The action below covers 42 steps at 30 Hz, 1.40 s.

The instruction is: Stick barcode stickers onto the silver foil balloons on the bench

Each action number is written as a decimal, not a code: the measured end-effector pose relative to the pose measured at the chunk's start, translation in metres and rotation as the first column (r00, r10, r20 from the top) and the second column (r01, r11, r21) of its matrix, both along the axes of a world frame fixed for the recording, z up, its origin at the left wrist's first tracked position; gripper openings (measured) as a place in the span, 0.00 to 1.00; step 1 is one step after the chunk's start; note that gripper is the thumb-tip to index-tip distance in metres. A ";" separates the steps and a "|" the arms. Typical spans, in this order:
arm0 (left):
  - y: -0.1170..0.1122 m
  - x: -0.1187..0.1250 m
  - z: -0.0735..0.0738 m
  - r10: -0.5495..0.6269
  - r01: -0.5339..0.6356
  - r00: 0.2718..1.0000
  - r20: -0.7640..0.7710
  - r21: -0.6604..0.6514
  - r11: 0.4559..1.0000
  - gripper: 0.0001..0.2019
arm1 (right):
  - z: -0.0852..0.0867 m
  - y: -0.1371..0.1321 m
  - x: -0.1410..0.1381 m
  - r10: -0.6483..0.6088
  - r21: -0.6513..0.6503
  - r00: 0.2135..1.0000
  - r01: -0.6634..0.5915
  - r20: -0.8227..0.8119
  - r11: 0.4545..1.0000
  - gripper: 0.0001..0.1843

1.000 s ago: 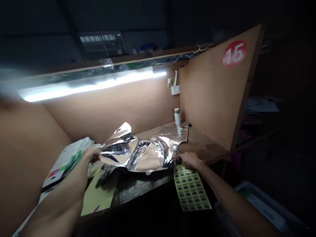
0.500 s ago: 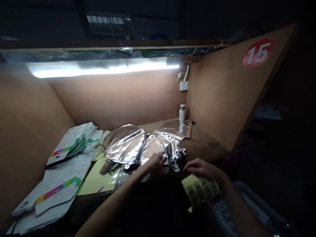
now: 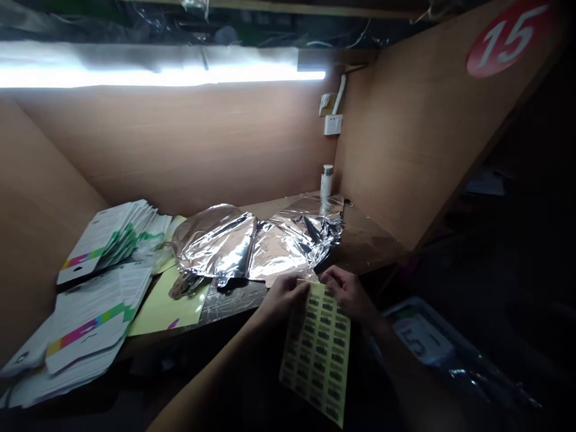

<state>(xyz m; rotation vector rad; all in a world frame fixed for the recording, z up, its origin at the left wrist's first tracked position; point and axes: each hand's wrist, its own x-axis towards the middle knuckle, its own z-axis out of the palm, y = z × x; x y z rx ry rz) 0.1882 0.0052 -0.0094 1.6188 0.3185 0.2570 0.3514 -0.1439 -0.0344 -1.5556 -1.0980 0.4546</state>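
Note:
A yellow sheet of small dark-printed stickers (image 3: 318, 351) hangs over the front edge of the wooden desk (image 3: 369, 246). My left hand (image 3: 284, 296) pinches its top left corner. My right hand (image 3: 345, 290) grips its top right corner with the fingers curled. Both hands are at the desk's front edge, just in front of a pile of crumpled silver foil bags (image 3: 252, 243) that lies across the middle of the desk.
Stacks of flat white printed cartons (image 3: 103, 240) with coloured stripes lie at the left, more (image 3: 85, 324) nearer me. A yellow backing sheet (image 3: 168, 306) lies beside them. A small white bottle (image 3: 326, 180) stands in the back right corner under a wall socket (image 3: 333, 124). A bin (image 3: 423, 342) sits low right.
My left hand left the foil and came to the sticker sheet. My right hand raised the sheet, which now hangs flat between both hands. The view tilted down and closer.

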 end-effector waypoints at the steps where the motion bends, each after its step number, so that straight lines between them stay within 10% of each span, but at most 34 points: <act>1: -0.003 -0.007 -0.005 0.080 -0.079 0.997 0.005 -0.029 0.996 0.20 | 0.003 0.000 -0.003 0.074 -0.002 0.997 -0.074 0.035 0.997 0.20; 7: 0.002 -0.030 -0.017 0.323 -0.323 0.946 0.002 0.004 0.946 0.16 | 0.009 0.003 -0.014 0.275 -0.060 0.909 -0.270 0.314 0.961 0.18; 14: 0.002 -0.045 -0.022 0.417 -0.416 0.909 -0.017 0.029 0.909 0.18 | -0.014 0.013 -0.031 0.141 0.002 0.703 -0.199 0.697 0.980 0.14; 21: 0.011 -0.045 -0.041 0.279 -0.264 0.959 0.049 0.510 0.819 0.11 | 0.006 0.039 0.005 0.025 0.073 0.971 -0.043 0.238 0.996 0.14; 25: 0.016 -0.021 -0.057 -0.102 0.098 0.993 -0.053 0.859 0.502 0.09 | 0.025 0.088 0.062 0.353 -0.234 0.886 -0.291 0.300 0.928 0.18; 28: 0.016 -0.005 -0.072 -0.090 0.179 0.983 -0.159 0.938 0.296 0.08 | 0.022 0.119 0.080 0.525 -0.399 0.804 -0.401 0.279 0.825 0.19; 32: 0.015 0.001 -0.085 -0.059 0.168 0.985 -0.160 0.971 0.169 0.06 | 0.008 0.140 0.078 0.607 -0.537 0.743 -0.403 0.281 0.742 0.14; 37: 0.017 -0.004 -0.079 -0.070 0.188 0.982 -0.176 0.949 0.254 0.05 | 0.013 0.127 0.076 0.459 -0.550 0.789 -0.190 0.408 0.814 0.14; 42: 0.019 -0.013 -0.049 -0.064 0.103 0.995 -0.080 0.761 0.640 0.08 | 0.011 0.056 0.054 0.315 -0.431 0.853 -0.120 0.417 0.894 0.19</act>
